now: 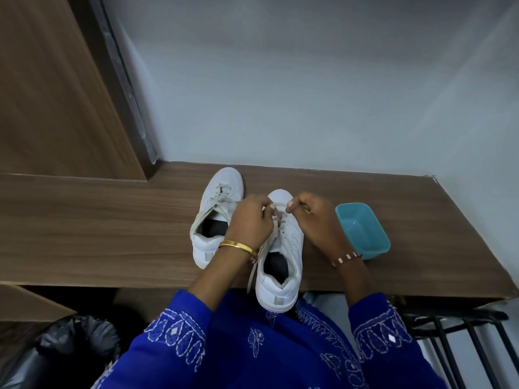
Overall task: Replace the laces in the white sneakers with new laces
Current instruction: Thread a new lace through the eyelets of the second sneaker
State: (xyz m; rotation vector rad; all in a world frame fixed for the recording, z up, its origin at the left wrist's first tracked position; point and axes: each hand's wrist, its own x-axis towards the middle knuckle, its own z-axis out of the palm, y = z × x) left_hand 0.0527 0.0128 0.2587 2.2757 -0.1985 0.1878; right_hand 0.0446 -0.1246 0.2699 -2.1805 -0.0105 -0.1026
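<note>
Two white sneakers stand on the wooden shelf (112, 220). The left sneaker (214, 211) is further back, with loose greyish laces across it. The near sneaker (280, 262) has its heel over the front edge. My left hand (251, 220) and my right hand (314, 217) are both over the near sneaker's toe end, each pinching its grey lace (278, 207) between fingers and thumb. A loose end of that lace (252, 272) hangs down by my left wrist.
A light blue plastic tub (362, 228) sits right of my right hand on the shelf. A wall rises just behind the shoes. Under the shelf, a black plastic bag (70, 349) lies left and a black metal rack (460, 332) stands right.
</note>
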